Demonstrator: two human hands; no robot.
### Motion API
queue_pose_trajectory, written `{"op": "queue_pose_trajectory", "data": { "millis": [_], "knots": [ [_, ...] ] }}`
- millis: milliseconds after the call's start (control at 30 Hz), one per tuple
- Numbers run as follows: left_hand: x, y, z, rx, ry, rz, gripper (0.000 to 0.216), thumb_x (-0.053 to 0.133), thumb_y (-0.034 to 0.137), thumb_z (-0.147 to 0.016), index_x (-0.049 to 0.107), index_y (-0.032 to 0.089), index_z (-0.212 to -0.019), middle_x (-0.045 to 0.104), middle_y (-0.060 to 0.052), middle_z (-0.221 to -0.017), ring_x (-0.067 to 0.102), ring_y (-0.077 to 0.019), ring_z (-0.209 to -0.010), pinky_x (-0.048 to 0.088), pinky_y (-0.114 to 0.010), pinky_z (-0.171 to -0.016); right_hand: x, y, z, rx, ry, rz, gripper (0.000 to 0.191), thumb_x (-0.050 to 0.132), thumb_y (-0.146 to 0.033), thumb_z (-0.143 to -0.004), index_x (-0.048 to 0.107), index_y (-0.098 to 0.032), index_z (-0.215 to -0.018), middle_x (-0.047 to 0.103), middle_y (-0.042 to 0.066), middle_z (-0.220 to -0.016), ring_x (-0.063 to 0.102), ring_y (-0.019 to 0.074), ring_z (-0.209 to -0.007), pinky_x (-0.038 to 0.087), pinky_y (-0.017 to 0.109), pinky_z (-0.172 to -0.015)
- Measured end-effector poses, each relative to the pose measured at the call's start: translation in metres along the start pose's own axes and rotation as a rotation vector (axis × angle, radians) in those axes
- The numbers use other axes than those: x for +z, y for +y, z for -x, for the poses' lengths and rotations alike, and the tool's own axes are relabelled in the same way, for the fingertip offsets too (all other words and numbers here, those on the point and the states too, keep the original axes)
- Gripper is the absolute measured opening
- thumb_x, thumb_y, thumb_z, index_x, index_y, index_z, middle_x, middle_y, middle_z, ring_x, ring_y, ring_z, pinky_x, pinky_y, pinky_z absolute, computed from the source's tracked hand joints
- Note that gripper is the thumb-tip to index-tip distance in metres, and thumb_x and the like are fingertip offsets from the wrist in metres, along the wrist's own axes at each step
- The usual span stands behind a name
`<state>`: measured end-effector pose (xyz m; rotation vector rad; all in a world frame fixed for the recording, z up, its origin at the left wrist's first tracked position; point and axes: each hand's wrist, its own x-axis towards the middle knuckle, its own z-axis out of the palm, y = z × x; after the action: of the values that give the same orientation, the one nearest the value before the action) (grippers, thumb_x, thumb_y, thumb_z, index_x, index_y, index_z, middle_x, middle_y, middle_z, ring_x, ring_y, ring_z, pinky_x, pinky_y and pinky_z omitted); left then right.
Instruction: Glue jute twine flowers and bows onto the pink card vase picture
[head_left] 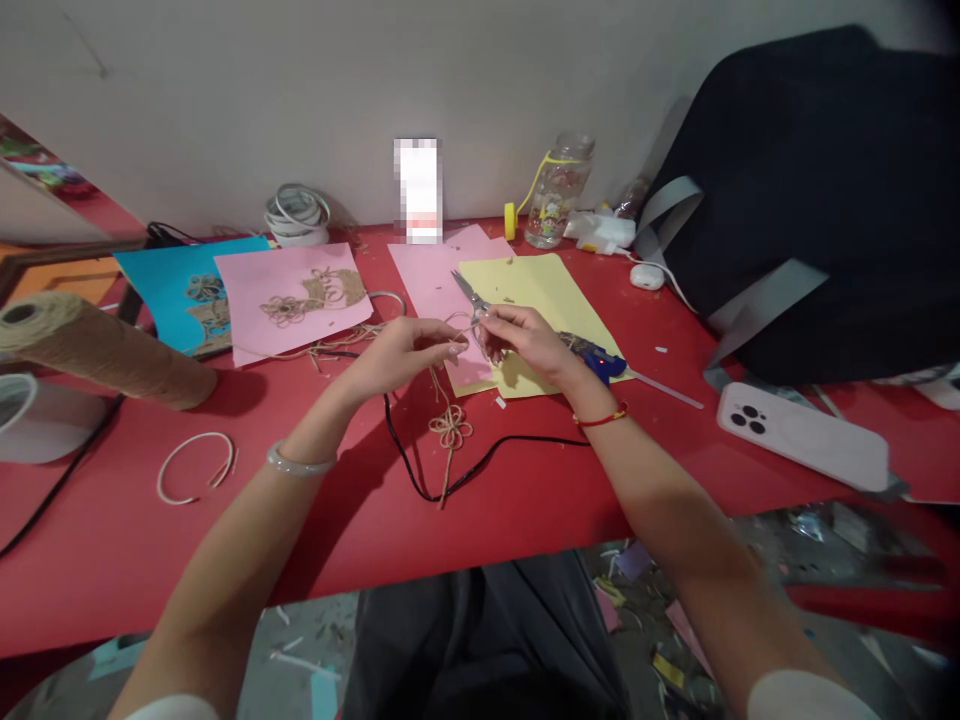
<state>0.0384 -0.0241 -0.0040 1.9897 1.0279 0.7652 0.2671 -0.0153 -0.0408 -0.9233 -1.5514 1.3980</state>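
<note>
We look through one camera worn on the person's head, above the near side of the red table (525, 510), facing forward and down. The view is close and wide: the forearms (232, 570) rise from the lower corners, and the left hand (401, 352) and right hand (529, 340) meet near mid-frame. Beyond, we face a pale wall (300, 90) across the top; below, we look over the table's front edge onto the lap (480, 640) and floor (300, 660). The upper right corner darkens, perhaps at the lens's rim.
</note>
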Motion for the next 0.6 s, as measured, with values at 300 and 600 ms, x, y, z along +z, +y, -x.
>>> {"op": "queue_pose_trajectory", "data": {
  "millis": [300, 600],
  "knots": [
    [0.007, -0.036, -0.002, -0.082, -0.055, 0.005, 0.021, 0.066, 0.035, -0.090, 0.079, 0.018, -0.088, 0.079, -0.007, -0.081, 0.069, -0.0158, -0.068, 0.054, -0.029, -0.066, -0.016, -0.045, 0.044, 0.098, 0.381, 0.782, 0.050, 0.050, -0.068, -0.095, 0.061, -0.022, -0.081, 0.065, 0.010, -0.073, 0.064, 0.0249, -0.080, 0.045, 0.034, -0.069],
    [0.012, -0.025, 0.001, -0.181, -0.079, 0.139, 0.021, 0.071, 0.036, -0.088, 0.069, 0.015, -0.086, 0.077, -0.009, -0.079, 0.071, -0.0166, -0.064, 0.053, -0.026, -0.058, -0.050, 0.000, 0.122, 0.586, 0.461, 1.269, 0.043, 0.066, -0.063, -0.082, 0.061, -0.021, -0.073, 0.070, 0.016, -0.077, 0.068, 0.0323, -0.078, 0.044, 0.036, -0.062]
  ]
}}
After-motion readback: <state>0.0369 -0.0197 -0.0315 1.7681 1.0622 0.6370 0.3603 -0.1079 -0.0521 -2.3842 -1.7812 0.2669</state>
